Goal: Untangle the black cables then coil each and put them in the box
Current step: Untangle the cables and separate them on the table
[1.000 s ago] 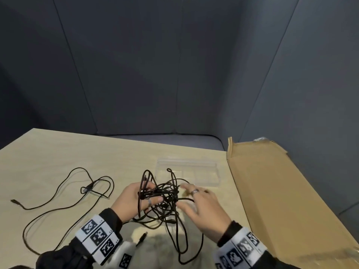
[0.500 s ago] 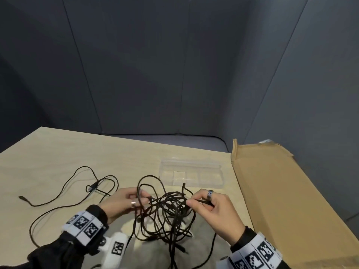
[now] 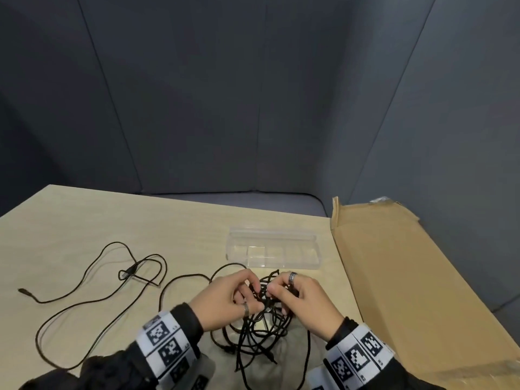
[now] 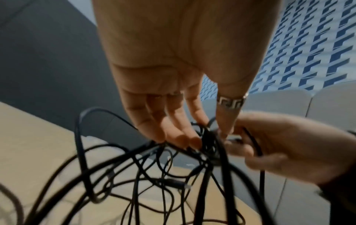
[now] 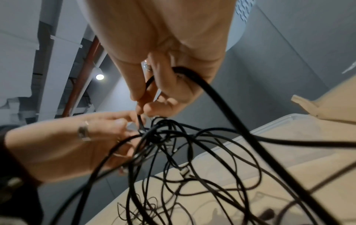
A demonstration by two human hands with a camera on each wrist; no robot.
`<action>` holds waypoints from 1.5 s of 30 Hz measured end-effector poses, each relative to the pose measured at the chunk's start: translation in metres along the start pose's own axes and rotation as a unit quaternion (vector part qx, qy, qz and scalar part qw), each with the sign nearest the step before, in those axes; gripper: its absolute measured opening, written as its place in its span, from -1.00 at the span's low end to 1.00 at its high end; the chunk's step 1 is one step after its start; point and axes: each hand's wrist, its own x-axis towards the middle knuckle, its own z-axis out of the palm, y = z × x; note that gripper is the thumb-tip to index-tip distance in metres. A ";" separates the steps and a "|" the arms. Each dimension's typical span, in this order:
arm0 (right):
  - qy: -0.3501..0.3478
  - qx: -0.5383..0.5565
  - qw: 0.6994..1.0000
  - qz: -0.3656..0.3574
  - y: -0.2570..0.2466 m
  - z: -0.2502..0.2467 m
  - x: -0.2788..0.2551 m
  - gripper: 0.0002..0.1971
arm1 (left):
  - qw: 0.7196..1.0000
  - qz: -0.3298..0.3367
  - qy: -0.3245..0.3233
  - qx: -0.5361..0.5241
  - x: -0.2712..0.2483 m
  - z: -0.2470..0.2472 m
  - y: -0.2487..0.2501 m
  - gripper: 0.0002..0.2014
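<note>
Black cables (image 3: 260, 330) hang as one tangled knot between the two hands, raised just above the near edge of the worktop (image 3: 84, 220), with loose loops trailing down onto it. Largest nearby is the flattened cardboard sheet (image 3: 408, 291) covering the worktop's right side, its long edge close to the right wrist. Beyond the hands lies the clear plastic box (image 3: 271, 250), near the knot but apart from it, with bare worktop behind it and to the left. A separate cable (image 3: 92, 285) sprawls loose on the left, well apart from the box.

The left hand (image 3: 225, 298) pinches strands at the knot with thumb and fingertips; the right hand (image 3: 301, 296) has its fingers curled round a strand and pinches another at the knot. How many cables make up the tangle cannot be told, and both wrist views are blurred; the lowest loops are cut off at the bottom of the head view.

Compared with half a second ago, the hands have come closer together and the knot is bunched tighter between them.
</note>
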 end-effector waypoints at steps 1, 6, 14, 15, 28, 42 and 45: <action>-0.016 -0.004 1.000 0.001 -0.003 0.000 0.002 -0.81 | 0.999 -0.011 -0.006 -0.032 0.002 0.003 -0.004 -0.81; 0.008 -0.051 0.999 -0.001 -0.001 -0.006 0.017 -0.90 | 0.984 -0.045 0.024 -0.171 0.006 0.003 -0.011 -0.82; 0.074 -0.070 0.994 -0.037 0.005 -0.004 0.025 -0.91 | 0.962 -0.060 0.064 -0.258 0.001 0.003 -0.012 -0.81; 0.063 -0.083 0.994 -0.038 0.005 -0.003 0.027 -0.92 | 0.963 -0.064 0.066 -0.255 0.001 0.004 -0.012 -0.81; -0.006 -0.165 0.984 -0.068 -0.001 0.005 0.040 -0.92 | 0.961 -0.066 0.121 -0.238 0.004 -0.010 -0.009 -0.94; -0.002 -0.148 0.986 -0.081 0.013 0.007 0.038 -0.85 | 0.925 -0.121 0.077 -0.350 0.009 -0.031 -0.008 -0.97; -0.036 -0.177 0.980 -0.086 0.010 0.011 0.039 -0.81 | 0.930 -0.107 0.087 -0.342 0.008 -0.035 -0.003 -0.80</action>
